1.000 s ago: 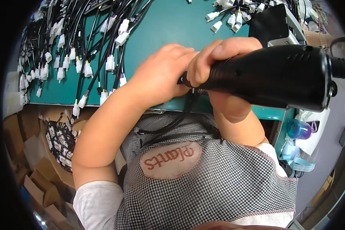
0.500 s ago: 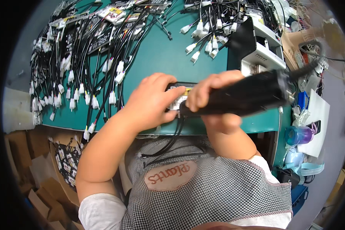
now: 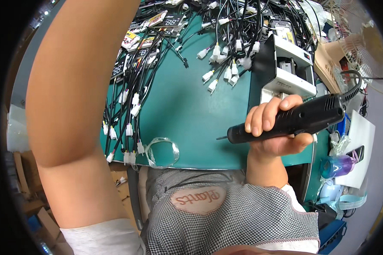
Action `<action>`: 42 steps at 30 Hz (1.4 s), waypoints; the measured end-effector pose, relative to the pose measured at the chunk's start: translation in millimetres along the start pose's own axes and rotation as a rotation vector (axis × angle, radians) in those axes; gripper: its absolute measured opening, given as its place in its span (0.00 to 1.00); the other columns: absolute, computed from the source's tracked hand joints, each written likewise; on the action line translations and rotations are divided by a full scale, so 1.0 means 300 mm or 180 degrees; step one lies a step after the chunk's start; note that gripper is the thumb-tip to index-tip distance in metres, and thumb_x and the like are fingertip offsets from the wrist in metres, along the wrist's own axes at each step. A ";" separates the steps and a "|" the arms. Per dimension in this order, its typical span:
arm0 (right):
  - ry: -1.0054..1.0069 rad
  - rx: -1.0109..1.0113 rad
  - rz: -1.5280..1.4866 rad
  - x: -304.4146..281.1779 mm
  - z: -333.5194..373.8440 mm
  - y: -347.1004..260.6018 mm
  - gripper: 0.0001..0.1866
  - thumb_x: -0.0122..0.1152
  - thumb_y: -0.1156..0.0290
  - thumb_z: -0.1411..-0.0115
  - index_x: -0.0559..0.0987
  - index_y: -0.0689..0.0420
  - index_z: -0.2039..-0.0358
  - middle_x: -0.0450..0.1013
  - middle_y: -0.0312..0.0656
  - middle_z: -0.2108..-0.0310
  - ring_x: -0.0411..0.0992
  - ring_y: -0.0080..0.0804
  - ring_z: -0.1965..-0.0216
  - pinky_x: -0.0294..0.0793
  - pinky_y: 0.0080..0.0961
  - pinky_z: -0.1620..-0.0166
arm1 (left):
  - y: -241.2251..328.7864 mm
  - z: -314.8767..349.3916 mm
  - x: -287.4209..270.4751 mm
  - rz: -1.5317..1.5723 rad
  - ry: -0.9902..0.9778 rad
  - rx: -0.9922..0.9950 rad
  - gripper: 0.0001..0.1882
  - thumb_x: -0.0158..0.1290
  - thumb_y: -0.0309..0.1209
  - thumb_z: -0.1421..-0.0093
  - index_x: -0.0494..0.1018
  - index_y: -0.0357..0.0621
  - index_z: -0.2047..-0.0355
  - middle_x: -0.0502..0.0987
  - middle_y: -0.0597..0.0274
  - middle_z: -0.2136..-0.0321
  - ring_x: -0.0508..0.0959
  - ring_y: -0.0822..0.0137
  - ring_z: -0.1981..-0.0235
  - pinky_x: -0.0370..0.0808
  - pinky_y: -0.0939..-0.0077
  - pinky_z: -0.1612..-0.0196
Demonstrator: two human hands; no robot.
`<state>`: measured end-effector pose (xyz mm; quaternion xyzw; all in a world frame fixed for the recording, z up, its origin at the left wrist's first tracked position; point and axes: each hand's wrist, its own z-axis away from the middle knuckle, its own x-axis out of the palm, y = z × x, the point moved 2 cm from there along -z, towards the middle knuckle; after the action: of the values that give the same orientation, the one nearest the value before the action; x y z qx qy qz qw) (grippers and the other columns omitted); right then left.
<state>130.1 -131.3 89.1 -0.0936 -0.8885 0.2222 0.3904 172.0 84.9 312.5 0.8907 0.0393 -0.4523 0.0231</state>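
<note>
While the right hand (image 3: 270,120) clamps a screwdriver (image 3: 315,114), I can't judge the left hand (unseen).

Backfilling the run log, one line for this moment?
right hand: holds black electric screwdriver; bit: points left over green tabletop; left hand: out of frame

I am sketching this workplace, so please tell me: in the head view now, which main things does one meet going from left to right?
Left arm → clear loop → right hand gripping the screwdriver → bottle.
</note>
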 end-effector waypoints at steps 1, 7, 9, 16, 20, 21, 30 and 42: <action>-0.0011 -0.0004 0.0049 -0.001 0.002 0.001 0.38 0.57 0.33 0.46 0.65 0.58 0.56 0.66 0.37 0.78 0.68 0.27 0.83 0.73 0.26 0.78 | -0.021 -0.035 0.031 0.0082 -0.0108 0.0077 0.17 0.58 0.32 0.42 0.77 0.44 0.53 0.74 0.49 0.48 0.74 0.55 0.48 0.68 0.64 0.40; 0.0061 0.0232 0.0040 0.030 0.014 -0.009 0.38 0.61 0.35 0.48 0.63 0.59 0.57 0.68 0.39 0.78 0.70 0.29 0.83 0.75 0.27 0.78 | -0.265 0.017 0.197 -0.0377 -0.1199 -0.0984 0.21 0.60 0.34 0.45 0.76 0.46 0.50 0.76 0.50 0.50 0.75 0.54 0.49 0.70 0.64 0.42; 0.0248 0.0350 0.0224 0.034 0.007 -0.024 0.38 0.62 0.36 0.48 0.63 0.59 0.57 0.68 0.39 0.79 0.70 0.29 0.83 0.75 0.27 0.78 | -0.510 0.027 0.432 -0.0144 -0.1255 -0.0667 0.21 0.60 0.39 0.49 0.77 0.48 0.54 0.79 0.55 0.55 0.77 0.54 0.54 0.73 0.62 0.51; 0.0032 0.0798 -0.0079 0.009 0.006 -0.033 0.37 0.70 0.47 0.51 0.64 0.61 0.53 0.71 0.45 0.72 0.73 0.35 0.71 0.77 0.33 0.66 | -0.880 0.213 0.619 -0.0439 -0.1582 -0.2052 0.23 0.53 0.43 0.41 0.73 0.52 0.46 0.77 0.54 0.50 0.75 0.55 0.48 0.71 0.64 0.45; 0.0278 0.0780 0.0010 -0.004 0.005 -0.023 0.36 0.71 0.49 0.52 0.64 0.61 0.55 0.71 0.46 0.72 0.74 0.36 0.71 0.77 0.34 0.67 | -0.874 0.213 0.719 -0.0798 -0.1398 -0.1594 0.21 0.53 0.41 0.41 0.74 0.55 0.47 0.76 0.54 0.50 0.75 0.57 0.48 0.70 0.64 0.45; 0.0365 0.0733 0.0013 -0.008 0.005 -0.019 0.36 0.71 0.49 0.52 0.64 0.62 0.55 0.71 0.46 0.72 0.74 0.36 0.71 0.77 0.34 0.67 | -0.861 0.213 0.743 -0.1040 -0.1378 -0.1401 0.20 0.53 0.41 0.41 0.75 0.55 0.49 0.76 0.55 0.52 0.75 0.57 0.49 0.70 0.64 0.45; 0.0843 0.0691 0.0445 -0.019 -0.011 0.011 0.37 0.64 0.38 0.49 0.62 0.60 0.60 0.67 0.39 0.80 0.68 0.29 0.84 0.74 0.26 0.79 | -0.869 0.190 0.589 -0.1639 -0.0857 -0.0005 0.08 0.56 0.36 0.46 0.81 0.51 0.67 0.79 0.58 0.71 0.79 0.52 0.66 0.75 0.59 0.61; 0.0516 0.0506 0.0071 -0.017 -0.006 0.003 0.36 0.60 0.37 0.46 0.65 0.59 0.56 0.66 0.38 0.78 0.67 0.28 0.82 0.72 0.26 0.77 | -0.508 0.505 0.209 0.0017 -0.0335 0.0420 0.12 0.56 0.30 0.41 0.78 0.51 0.55 0.79 0.59 0.71 0.79 0.61 0.73 0.74 0.70 0.70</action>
<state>134.9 -131.6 86.4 -0.0899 -0.8325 0.2879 0.4647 73.3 228.1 171.7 0.8654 0.0058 -0.5000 -0.0325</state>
